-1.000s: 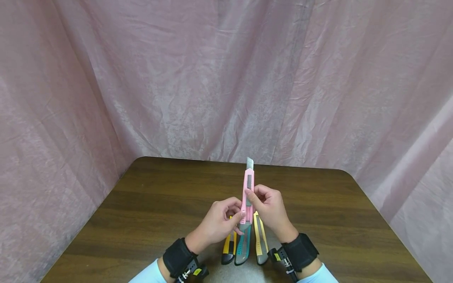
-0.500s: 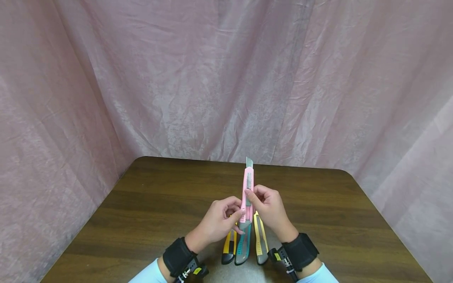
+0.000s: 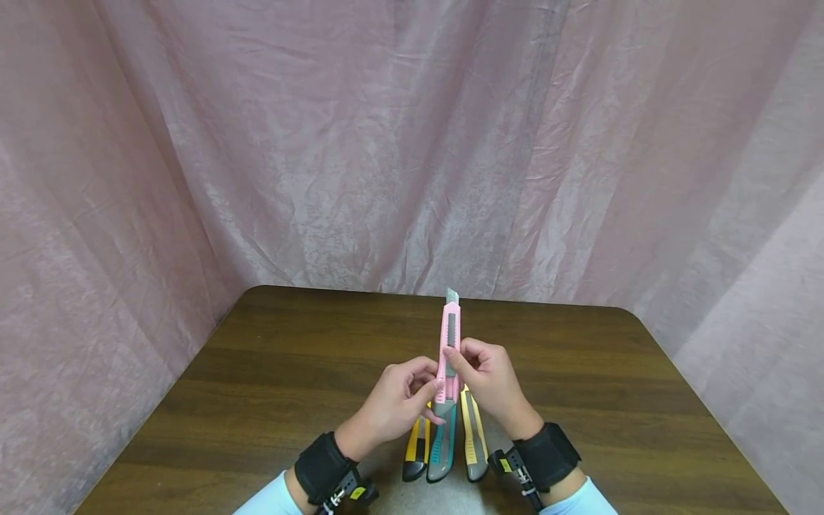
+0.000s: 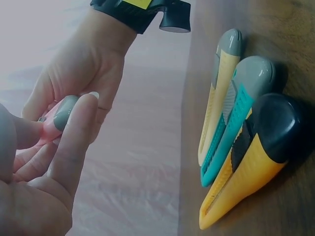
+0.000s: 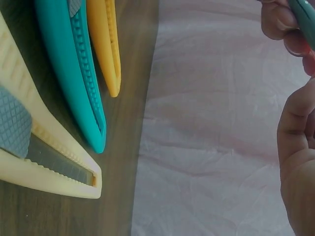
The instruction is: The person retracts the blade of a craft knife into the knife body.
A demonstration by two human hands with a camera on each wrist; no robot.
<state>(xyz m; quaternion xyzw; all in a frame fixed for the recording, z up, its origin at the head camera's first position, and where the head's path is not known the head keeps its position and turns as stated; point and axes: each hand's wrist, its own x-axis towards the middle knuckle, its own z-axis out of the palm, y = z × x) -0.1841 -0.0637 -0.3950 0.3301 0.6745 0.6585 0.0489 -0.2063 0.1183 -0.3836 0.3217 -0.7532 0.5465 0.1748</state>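
Note:
A pink box cutter [image 3: 451, 325] stands tilted up above the table, a short length of blade [image 3: 453, 295] out of its top. My left hand [image 3: 394, 404] pinches its grey lower end between thumb and fingers. My right hand [image 3: 494, 379] grips the middle of its body, the thumb lying on the slider area. In the left wrist view the grey end cap [image 4: 65, 113] shows between the fingers. Beneath the hands lie a yellow box cutter with a black end [image 3: 415, 458], a teal one [image 3: 442, 450] and a pale yellow one [image 3: 476, 443].
The brown wooden table [image 3: 309, 343] spreads out around the hands. Behind it and at the sides hang pink curtains [image 3: 360, 143]. A black strap with a camera sits on each wrist, the left strap [image 3: 324, 468] and the right strap [image 3: 547, 458].
Slightly less blade sticks out of the pink box cutter now. My right thumb has slid down a little, and the cutter has shifted slightly left. The three cutters on the table stay put.

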